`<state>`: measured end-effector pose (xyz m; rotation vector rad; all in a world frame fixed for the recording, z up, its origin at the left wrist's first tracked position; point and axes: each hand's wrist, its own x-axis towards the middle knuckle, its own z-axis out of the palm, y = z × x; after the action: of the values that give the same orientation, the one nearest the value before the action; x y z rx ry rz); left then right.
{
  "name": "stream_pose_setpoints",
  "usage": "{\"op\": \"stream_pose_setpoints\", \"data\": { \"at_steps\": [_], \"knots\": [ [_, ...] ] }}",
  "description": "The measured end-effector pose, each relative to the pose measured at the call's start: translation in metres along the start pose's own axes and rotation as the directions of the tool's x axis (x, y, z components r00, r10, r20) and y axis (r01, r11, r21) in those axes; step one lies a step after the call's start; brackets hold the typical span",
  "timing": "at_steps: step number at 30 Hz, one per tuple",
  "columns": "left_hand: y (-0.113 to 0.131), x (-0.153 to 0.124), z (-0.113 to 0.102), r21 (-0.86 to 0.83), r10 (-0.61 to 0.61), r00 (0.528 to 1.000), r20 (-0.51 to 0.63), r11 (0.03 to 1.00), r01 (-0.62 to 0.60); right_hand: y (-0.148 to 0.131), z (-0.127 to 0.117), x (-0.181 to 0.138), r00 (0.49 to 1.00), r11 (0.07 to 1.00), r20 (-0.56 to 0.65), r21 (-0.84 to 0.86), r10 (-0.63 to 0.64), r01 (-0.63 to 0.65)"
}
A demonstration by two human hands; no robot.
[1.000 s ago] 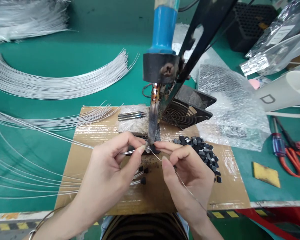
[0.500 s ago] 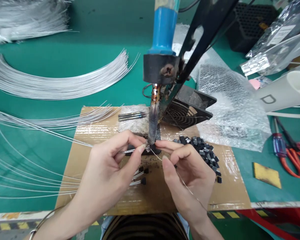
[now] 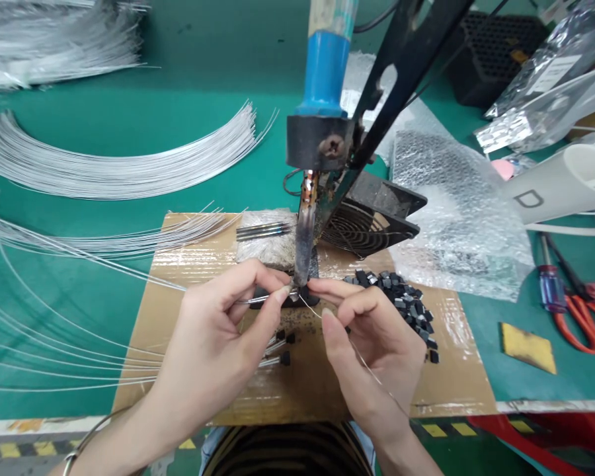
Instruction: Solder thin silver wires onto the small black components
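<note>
My left hand (image 3: 228, 330) pinches white wires (image 3: 166, 284) close to the tip of a blue-handled soldering iron (image 3: 305, 258) clamped on a black metal arm (image 3: 384, 86). My right hand (image 3: 377, 344) is closed on a thin strand of solder wire (image 3: 361, 360), whose upper end reaches the iron's tip. The index finger of that hand touches or nearly touches the small workpiece there. Fingertips and the iron hide most of the joint. Below my left hand, finished-looking wire ends with black connectors (image 3: 284, 358) lie on the cardboard (image 3: 322, 403).
Small black connectors (image 3: 401, 297) are heaped right of my right hand. Behind them stand a black fan (image 3: 371, 215) and bubble wrap (image 3: 456, 218). White wire bundles (image 3: 129, 177) curve across the left. A yellow sponge (image 3: 528, 347), scissors (image 3: 582, 324) and a screwdriver (image 3: 551, 284) lie at right.
Both hands hold the same pose at the iron's tip. The whole view has shifted very slightly; nothing else visibly moved.
</note>
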<state>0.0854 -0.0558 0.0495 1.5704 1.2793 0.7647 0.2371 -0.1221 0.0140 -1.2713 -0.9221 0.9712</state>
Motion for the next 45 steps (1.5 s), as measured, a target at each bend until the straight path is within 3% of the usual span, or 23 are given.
{"op": "stream_pose_setpoints", "data": {
  "at_steps": [45],
  "knots": [
    [-0.0020, -0.0010, 0.0016, 0.020, 0.039, 0.999, -0.011, 0.999, -0.039, 0.0080, -0.0017, -0.0019, 0.995, 0.993, 0.028, -0.058, -0.098, 0.099]
  ]
}}
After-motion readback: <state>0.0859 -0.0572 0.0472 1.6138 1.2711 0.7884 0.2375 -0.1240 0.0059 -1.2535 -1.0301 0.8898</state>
